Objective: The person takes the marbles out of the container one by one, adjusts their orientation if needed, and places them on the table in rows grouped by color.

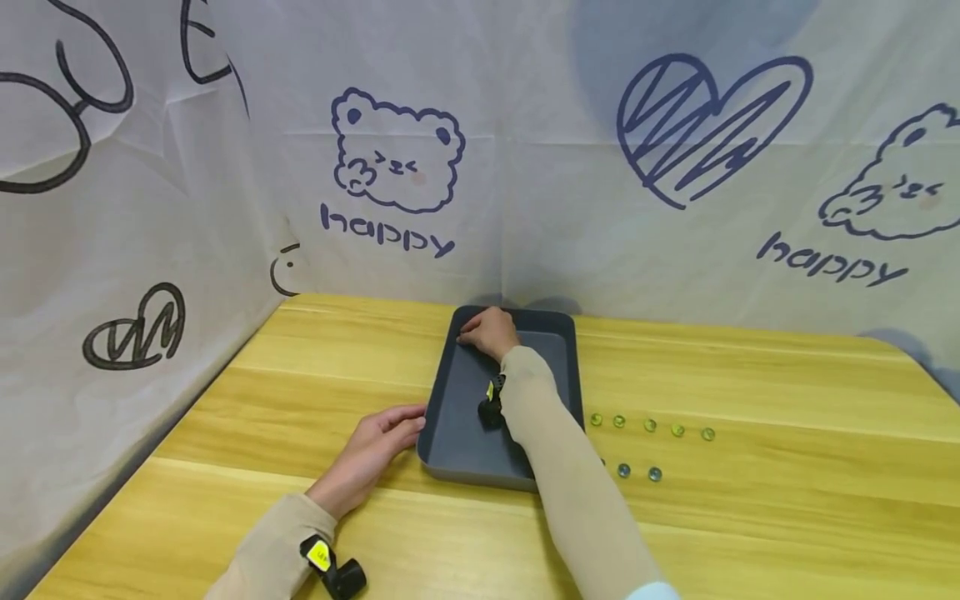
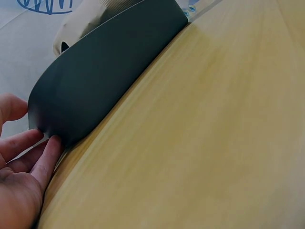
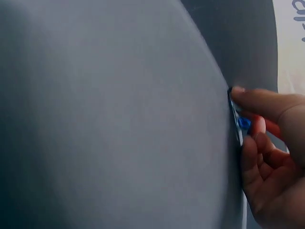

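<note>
A dark grey rectangular tray (image 1: pixel 480 481) lies on the wooden table. My left hand (image 1: pixel 378 450) touches its outer left wall with extended fingertips; in the left wrist view those fingers (image 2: pixel 46 160) press against a rounded corner. Reaching across the tray, my right hand (image 1: pixel 491 332) is low in its far left corner, fingers curled. A small blue glass marble (image 3: pixel 244 123) shows between its fingers and thumb in the right wrist view, close to the tray wall. The hand hides that marble in the head view.
To the right of the tray, several yellow-green marbles (image 1: pixel 650 425) form a row. Nearer the front is a row of blue-grey marbles (image 1: pixel 624 471), partly hidden by the right sleeve (image 1: pixel 570 458). A printed white cloth (image 1: pixel 540 242) hangs behind and left of the table (image 1: pixel 787 483).
</note>
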`<state>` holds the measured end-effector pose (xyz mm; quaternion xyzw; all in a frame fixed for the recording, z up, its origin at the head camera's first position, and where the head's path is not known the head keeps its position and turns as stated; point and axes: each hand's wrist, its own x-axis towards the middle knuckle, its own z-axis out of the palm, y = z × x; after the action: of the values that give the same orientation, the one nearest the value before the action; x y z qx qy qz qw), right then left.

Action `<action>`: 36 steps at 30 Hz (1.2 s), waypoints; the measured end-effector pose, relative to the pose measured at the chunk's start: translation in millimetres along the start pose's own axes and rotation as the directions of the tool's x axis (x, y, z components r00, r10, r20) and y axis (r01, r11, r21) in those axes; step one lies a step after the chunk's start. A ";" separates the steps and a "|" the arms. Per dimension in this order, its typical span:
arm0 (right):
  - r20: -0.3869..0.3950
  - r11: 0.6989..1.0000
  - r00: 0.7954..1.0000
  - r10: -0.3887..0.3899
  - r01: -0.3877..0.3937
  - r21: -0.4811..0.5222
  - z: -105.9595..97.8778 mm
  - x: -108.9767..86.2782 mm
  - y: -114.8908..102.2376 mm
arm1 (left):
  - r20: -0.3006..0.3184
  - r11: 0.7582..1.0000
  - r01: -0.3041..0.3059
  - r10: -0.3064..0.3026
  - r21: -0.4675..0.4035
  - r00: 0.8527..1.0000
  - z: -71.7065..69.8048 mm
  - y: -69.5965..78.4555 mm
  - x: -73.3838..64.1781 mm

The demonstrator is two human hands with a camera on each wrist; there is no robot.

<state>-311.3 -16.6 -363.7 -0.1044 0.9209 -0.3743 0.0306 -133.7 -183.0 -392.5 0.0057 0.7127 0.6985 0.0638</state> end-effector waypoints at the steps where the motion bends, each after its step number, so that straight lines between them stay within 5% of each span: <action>1: 0.012 1.000 1.000 0.007 -0.007 0.028 -1.2 -0.7 0.9 | -0.002 1.000 0.001 -0.001 -0.001 1.000 0.5 -0.7 -0.1; 6: 0.087 0.980 0.995 0.041 -0.058 0.193 -8.5 -0.8 5.3 | -0.010 1.000 -0.005 0.005 -0.003 1.000 2.3 -3.3 -1.5; 14: 0.179 0.893 0.983 0.042 -0.117 0.435 -25.3 -2.1 -2.0 | 0.006 1.000 0.001 -0.001 0.008 1.000 0.9 -6.5 -2.1; 27: 0.124 0.804 0.984 -0.128 0.030 0.593 -86.4 -16.2 -41.1 | 0.029 1.000 -0.005 0.004 0.019 1.000 -1.7 -4.5 0.6; 36: 0.020 0.747 0.970 -0.242 0.174 0.641 -121.3 -43.3 -36.5 | 0.032 1.000 -0.018 0.018 0.009 0.999 -2.6 -2.7 1.1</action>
<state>-279.2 50.1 -252.1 -0.2088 0.7200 -0.6582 0.0689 -134.8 -185.5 -395.2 0.0234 0.7147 0.6957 0.0689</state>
